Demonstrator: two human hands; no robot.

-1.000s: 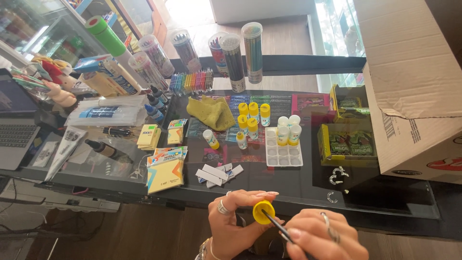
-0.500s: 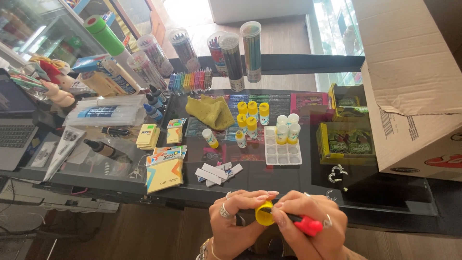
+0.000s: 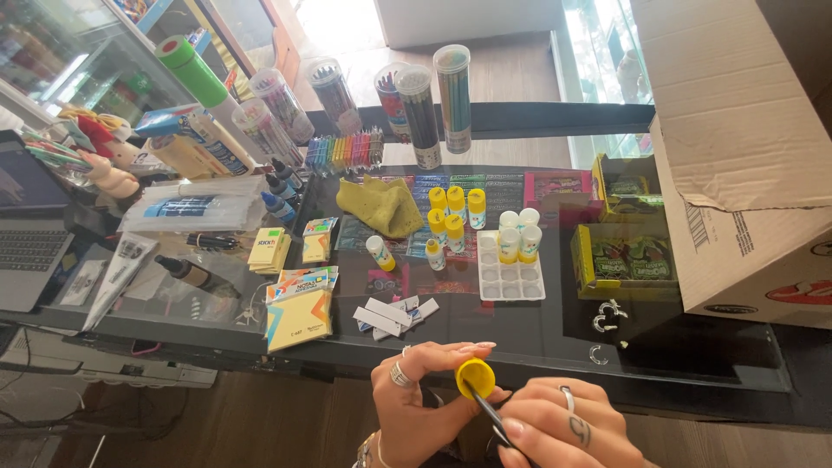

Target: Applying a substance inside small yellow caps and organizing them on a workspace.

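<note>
Near the front edge of the dark glass table [image 3: 693, 364], the left hand [image 3: 416, 407] was pinched shut on a small yellow-capped bottle [image 3: 475, 378], thumb and forefinger curled round it so that only the cap showed, facing upward. The right hand [image 3: 555, 429], just beside it, was closed around a thin dark tool [image 3: 487, 412] whose tip touched the underside of the cap. Both hands hovered off the table's near edge, almost touching.

Farther back stood a cluster of like yellow-capped bottles [image 3: 452, 208], with three more sitting in the far end of a white compartment tray [image 3: 511, 264]. A crumpled olive cloth [image 3: 381, 204] lay to their left. Nearer lay pads of yellow sticky notes [image 3: 299, 303] and some small white slips [image 3: 390, 314]. A large cardboard box [image 3: 745, 156] filled the right side, and tall clear tubes of pencils [image 3: 425, 104] stood at the far edge.
</note>
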